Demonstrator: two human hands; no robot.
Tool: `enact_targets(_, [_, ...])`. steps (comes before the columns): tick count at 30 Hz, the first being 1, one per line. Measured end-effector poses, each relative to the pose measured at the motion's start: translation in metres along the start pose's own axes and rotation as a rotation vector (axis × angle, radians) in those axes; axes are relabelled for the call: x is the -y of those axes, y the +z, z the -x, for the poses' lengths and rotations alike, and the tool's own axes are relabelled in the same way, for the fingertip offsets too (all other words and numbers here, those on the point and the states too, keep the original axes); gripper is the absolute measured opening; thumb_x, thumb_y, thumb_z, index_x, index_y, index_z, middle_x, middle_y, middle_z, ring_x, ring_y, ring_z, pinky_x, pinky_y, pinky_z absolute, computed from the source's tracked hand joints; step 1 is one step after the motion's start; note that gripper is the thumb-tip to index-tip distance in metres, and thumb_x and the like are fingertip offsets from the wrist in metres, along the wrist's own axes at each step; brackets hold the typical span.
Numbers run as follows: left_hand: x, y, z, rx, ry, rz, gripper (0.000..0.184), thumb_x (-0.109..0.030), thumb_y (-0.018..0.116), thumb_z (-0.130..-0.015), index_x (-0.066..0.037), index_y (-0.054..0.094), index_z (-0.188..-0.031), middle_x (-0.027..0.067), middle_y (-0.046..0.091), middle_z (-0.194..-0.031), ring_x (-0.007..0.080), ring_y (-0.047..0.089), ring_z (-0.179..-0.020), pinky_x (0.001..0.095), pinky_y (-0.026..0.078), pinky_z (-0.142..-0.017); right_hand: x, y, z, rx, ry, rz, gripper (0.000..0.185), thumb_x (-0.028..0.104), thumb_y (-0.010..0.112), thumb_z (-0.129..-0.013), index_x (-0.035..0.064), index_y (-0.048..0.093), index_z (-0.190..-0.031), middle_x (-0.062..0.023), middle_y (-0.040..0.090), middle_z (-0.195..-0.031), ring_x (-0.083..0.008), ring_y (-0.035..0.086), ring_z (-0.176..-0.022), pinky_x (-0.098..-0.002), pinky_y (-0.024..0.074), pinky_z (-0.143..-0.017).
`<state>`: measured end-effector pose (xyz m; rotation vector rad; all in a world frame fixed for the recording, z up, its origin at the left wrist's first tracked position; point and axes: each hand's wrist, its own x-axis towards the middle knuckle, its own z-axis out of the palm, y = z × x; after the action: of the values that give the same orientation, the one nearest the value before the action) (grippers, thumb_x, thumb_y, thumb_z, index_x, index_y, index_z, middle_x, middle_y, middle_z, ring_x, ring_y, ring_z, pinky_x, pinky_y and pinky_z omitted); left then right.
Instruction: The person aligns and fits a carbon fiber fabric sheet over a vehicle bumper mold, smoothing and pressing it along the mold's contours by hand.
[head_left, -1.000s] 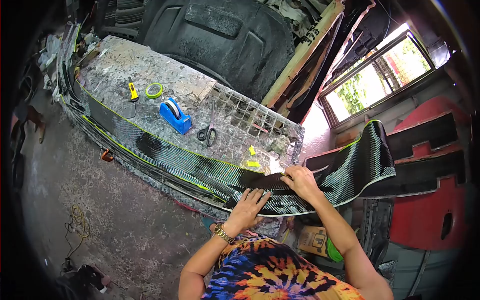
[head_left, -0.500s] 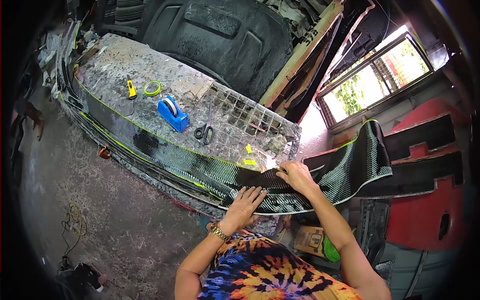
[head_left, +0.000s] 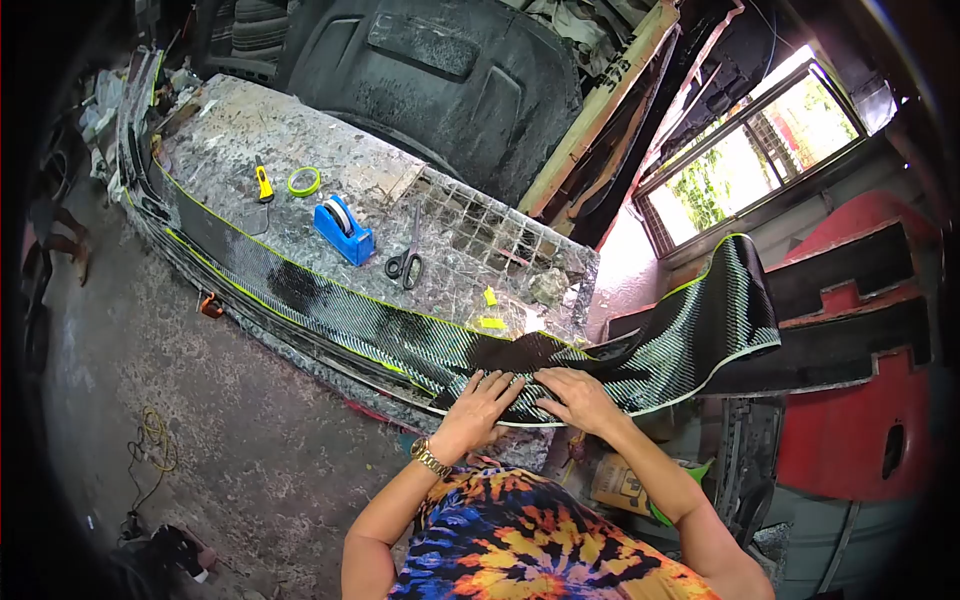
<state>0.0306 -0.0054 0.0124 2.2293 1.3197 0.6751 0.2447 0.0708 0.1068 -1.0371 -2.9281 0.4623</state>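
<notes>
A long strip of black woven cloth (head_left: 390,335), edged with yellow-green tape, lies along the curved dark part at the table's front edge. Its right end curls upward past the table. My left hand (head_left: 480,408) rests on the cloth with fingers spread, palm down. Close beside it, my right hand (head_left: 580,400) lies on the same cloth, fingers stretched out. Neither hand grips anything. Behind the cloth are black scissors (head_left: 404,265), a blue tape dispenser (head_left: 343,232), a green tape roll (head_left: 303,180) and a yellow cutter (head_left: 264,184).
The worn table (head_left: 300,130) has a metal grid at its right. A dark hood-shaped panel (head_left: 450,90) stands behind it. Red and black panels (head_left: 850,430) are at the right. An orange clamp (head_left: 210,306) sits on the front edge. Another person's leg (head_left: 70,235) shows far left.
My right hand has moved from the cloth's far edge toward me and left, now flat beside my left hand. My left hand has shifted slightly left and up.
</notes>
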Motion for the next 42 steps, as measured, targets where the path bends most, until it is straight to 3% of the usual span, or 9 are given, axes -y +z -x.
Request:
enact_targets(13, [-0.010, -0.003, -0.005, -0.008, 0.026, 0.070, 0.093, -0.033, 0.081, -0.073, -0.005, 0.036, -0.150, 0.0164, 0.043, -0.148, 0.0358, 0.040, -0.138, 0.0509, 0.029, -0.117, -0.014, 0.016, 0.013, -0.073, 0.008, -0.022, 0.039, 0.026, 0.067, -0.090, 0.0025, 0.062, -0.122, -0.0142, 0.066, -0.121, -0.0298, 0.062, -0.114, -0.0423, 0.0473, -0.098])
enact_targets(22, [-0.007, -0.005, -0.014, 0.012, 0.001, 0.140, 0.089, -0.055, 0.072, -0.080, -0.003, 0.043, -0.147, 0.0187, 0.049, -0.141, 0.0369, 0.047, -0.131, 0.0509, 0.031, -0.115, -0.027, 0.020, 0.016, -0.081, -0.045, -0.088, 0.044, 0.027, 0.067, -0.091, 0.0015, 0.059, -0.125, -0.0157, 0.065, -0.123, -0.0325, 0.060, -0.118, -0.0435, 0.0462, -0.102])
enact_targets(25, [-0.007, -0.006, -0.015, 0.018, -0.011, 0.145, 0.088, -0.056, 0.071, -0.082, -0.003, 0.043, -0.147, 0.0184, 0.050, -0.140, 0.0370, 0.048, -0.129, 0.0504, 0.032, -0.114, -0.025, 0.022, 0.018, -0.063, -0.050, -0.104, 0.044, 0.026, 0.067, -0.091, 0.0008, 0.058, -0.127, -0.0155, 0.064, -0.125, -0.0322, 0.059, -0.119, -0.0433, 0.0460, -0.103])
enact_targets(33, [-0.010, -0.007, -0.016, -0.009, 0.012, 0.096, 0.083, -0.053, 0.069, -0.084, -0.003, 0.044, -0.145, 0.0182, 0.051, -0.138, 0.0377, 0.051, -0.122, 0.0492, 0.035, -0.110, -0.041, 0.000, 0.036, -0.008, -0.042, -0.029, 0.048, 0.029, 0.066, -0.091, -0.0005, 0.058, -0.128, -0.0158, 0.061, -0.129, -0.0300, 0.056, -0.123, -0.0418, 0.0439, -0.104])
enact_targets(37, [-0.011, -0.007, -0.018, 0.015, -0.040, 0.138, 0.070, -0.046, 0.063, -0.091, -0.001, 0.048, -0.142, 0.0174, 0.053, -0.137, 0.0366, 0.051, -0.125, 0.0496, 0.035, -0.111, -0.047, 0.000, 0.042, -0.042, -0.047, -0.018, 0.050, 0.033, 0.066, -0.092, -0.0003, 0.057, -0.128, -0.0152, 0.062, -0.129, -0.0291, 0.056, -0.125, -0.0406, 0.0434, -0.102])
enact_targets(42, [-0.019, 0.001, -0.031, -0.092, -0.035, 0.139, 0.048, -0.028, 0.063, -0.094, 0.003, 0.056, -0.131, 0.0185, 0.059, -0.128, 0.0368, 0.057, -0.115, 0.0438, 0.045, -0.100, -0.048, 0.000, 0.040, -0.008, -0.052, -0.033, 0.051, 0.033, 0.066, -0.092, -0.0001, 0.057, -0.129, -0.0149, 0.062, -0.127, -0.0289, 0.057, -0.122, -0.0407, 0.0440, -0.101])
